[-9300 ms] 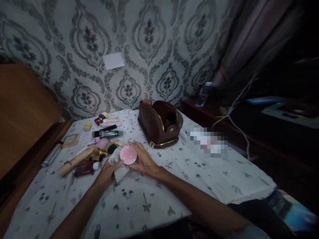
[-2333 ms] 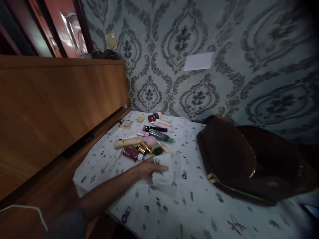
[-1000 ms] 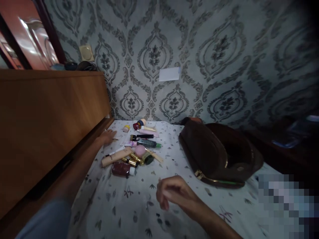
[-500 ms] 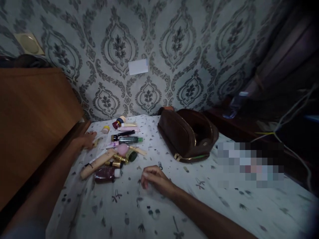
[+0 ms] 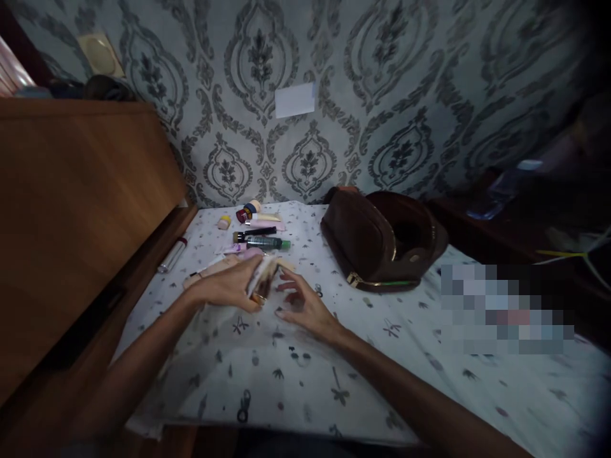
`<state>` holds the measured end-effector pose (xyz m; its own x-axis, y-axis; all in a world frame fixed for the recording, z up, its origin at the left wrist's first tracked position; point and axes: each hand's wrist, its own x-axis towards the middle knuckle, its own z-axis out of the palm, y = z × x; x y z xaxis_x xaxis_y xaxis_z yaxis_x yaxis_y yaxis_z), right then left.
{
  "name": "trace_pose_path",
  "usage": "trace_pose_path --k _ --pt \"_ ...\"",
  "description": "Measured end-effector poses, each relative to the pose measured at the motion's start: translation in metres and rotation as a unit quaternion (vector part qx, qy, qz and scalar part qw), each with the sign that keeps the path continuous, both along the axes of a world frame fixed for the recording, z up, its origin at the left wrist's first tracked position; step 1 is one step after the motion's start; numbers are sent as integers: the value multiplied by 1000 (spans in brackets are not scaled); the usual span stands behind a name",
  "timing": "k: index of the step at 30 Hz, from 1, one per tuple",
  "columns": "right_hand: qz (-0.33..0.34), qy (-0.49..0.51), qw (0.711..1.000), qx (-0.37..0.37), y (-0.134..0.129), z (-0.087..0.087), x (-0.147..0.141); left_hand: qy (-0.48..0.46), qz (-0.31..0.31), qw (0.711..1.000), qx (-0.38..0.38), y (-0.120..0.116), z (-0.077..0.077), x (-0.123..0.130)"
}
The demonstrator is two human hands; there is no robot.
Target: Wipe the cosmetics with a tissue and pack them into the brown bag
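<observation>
My left hand [image 5: 231, 284] is closed around a small pale, partly see-through item [image 5: 264, 278] with brown and orange patches; blur hides its kind. Facing it from the right is my right hand [image 5: 305, 306], fingers apart and curved, with nothing visible in them. Just beyond lie a green bottle [image 5: 264, 242], a black-handled brush [image 5: 255, 234] and a pink tube [image 5: 265, 224]. A beige tube [image 5: 210, 268] is partly covered by my left hand. The brown cosmetic bag [image 5: 356, 235] stands unzipped to the right of both hands.
At the left edge lies a clear tube with a dark red cap [image 5: 172, 256], beside a wooden cabinet [image 5: 86, 191]. Small jars [image 5: 248, 210] sit near the patterned wall. A plastic bottle [image 5: 506, 189] lies at the far right, near cables. A pixelated patch covers part of the right side.
My left hand has come from the far left edge to the middle, bringing the small pale item. My right hand has opened and faces it. The view has shifted left.
</observation>
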<state>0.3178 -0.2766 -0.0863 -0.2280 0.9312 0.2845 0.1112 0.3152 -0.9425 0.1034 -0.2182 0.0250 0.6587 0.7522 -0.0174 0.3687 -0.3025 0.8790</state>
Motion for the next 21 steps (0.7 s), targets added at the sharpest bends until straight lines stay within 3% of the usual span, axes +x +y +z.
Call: trace_pose_path --k 1,3,7,12,17,19,21 --pt "15 -2 1000 1 -1 -2 0 49 -51 997 44 -10 -8 10" --pt "36 -6 999 -5 -4 -6 2 105 -84 985 107 -23 -25 24" --pt "21 -16 999 -25 -9 -10 11 98 -43 977 187 -39 -54 24" --pt "-2 -84 996 -3 -14 -6 16 87 -26 952 293 -52 -58 -9" --pt "29 -168 983 67 -16 -4 16 226 129 881 395 -35 -60 -38" --pt "39 -196 976 83 -17 -5 15 290 171 863 377 -21 -64 -49" --pt "40 -236 967 86 -19 -6 15 319 171 872 328 -5 -65 -63"
